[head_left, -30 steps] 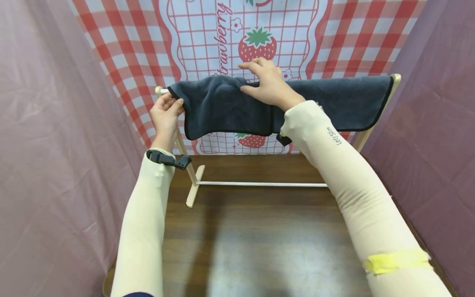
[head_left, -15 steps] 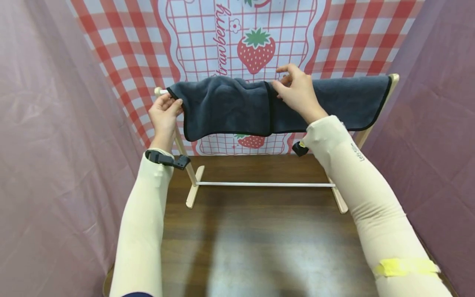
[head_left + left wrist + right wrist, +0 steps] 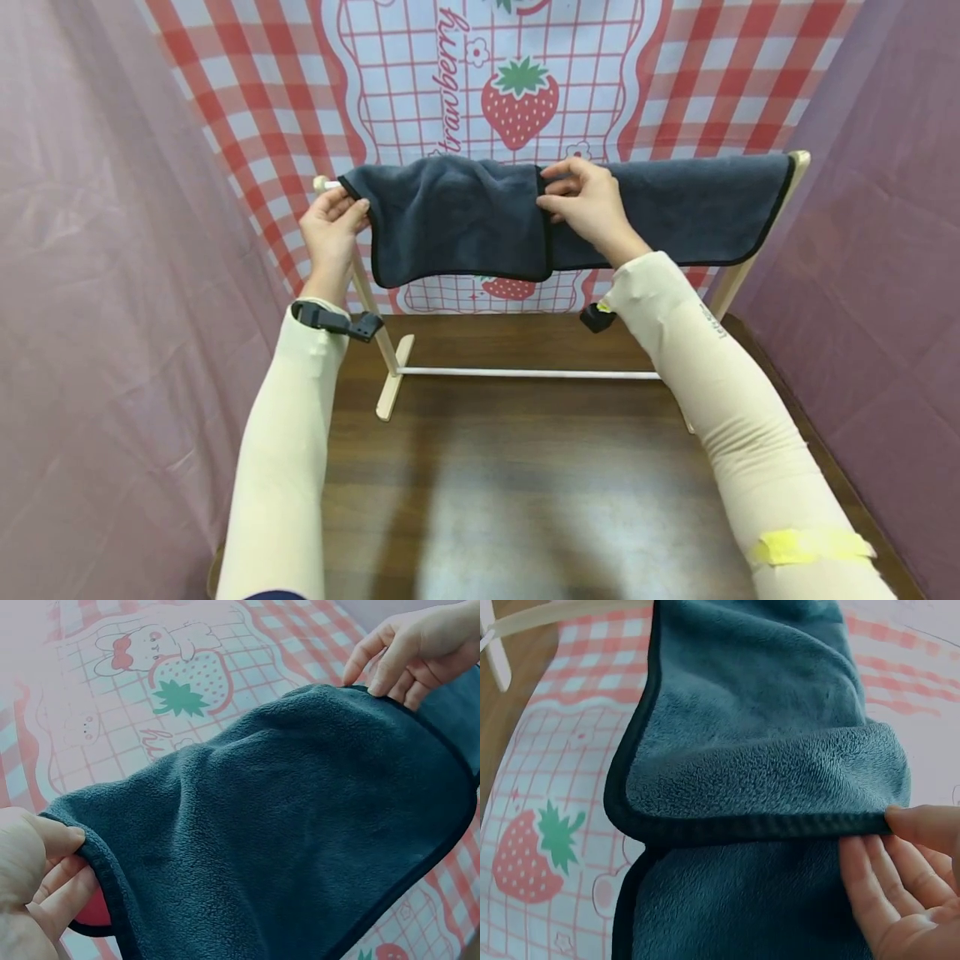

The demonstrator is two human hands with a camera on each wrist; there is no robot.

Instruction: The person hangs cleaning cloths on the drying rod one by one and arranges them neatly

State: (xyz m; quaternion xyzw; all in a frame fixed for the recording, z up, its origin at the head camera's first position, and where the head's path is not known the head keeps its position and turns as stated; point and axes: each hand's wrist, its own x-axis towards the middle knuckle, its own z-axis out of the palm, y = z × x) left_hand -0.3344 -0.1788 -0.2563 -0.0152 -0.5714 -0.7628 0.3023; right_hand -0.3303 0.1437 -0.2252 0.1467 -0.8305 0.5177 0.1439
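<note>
A dark grey-blue towel (image 3: 465,229) with black edging hangs over the top bar of a wooden rack, its upper part wrinkled. My left hand (image 3: 328,237) pinches its left edge near the bar's end; the left wrist view shows the thumb (image 3: 71,838) on top of the edging and fingers behind. At the opposite edge, my right hand (image 3: 596,208) pinches the black border between thumb and fingertips, clearest in the right wrist view, where the towel (image 3: 765,780) bulges beside the thumb. A second matching towel (image 3: 697,208) hangs flat to the right, partly behind my right hand.
The rack has pale wooden legs, a wooden foot (image 3: 393,383) and a white lower bar (image 3: 525,373) above the brown floor (image 3: 480,483). Behind it hangs a red-and-white checked strawberry cloth (image 3: 517,100). Pink curtains (image 3: 112,292) close off both sides.
My right hand has moved from above the left towel to the right, then down onto its right edge, which it now pinches. The left hand stays nearly still, holding the left edge.
</note>
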